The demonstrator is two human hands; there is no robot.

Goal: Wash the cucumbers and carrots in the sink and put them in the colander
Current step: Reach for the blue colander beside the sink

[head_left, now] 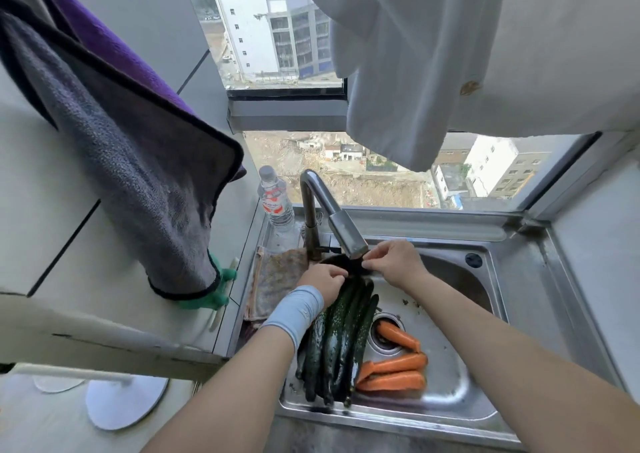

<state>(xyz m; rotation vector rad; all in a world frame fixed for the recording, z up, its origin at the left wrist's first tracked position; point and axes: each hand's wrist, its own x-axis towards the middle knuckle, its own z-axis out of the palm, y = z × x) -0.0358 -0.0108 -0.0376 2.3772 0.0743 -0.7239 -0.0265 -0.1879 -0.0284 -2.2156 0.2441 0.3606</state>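
I see both hands, left [323,281] and right [394,262], pinching a dark item under the faucet [346,234]; identity unclear. Risk: cucumbers [343,338] and carrots [394,366] crowd the drain [381,338], so water may pool.

In the sink [460,418] the cucumbers [341,345] lie left of the carrots [394,369]. Behind them stands the tap [325,210], a bottle [275,198] to its left, a cloth [277,282] draped on the sink's left rim.
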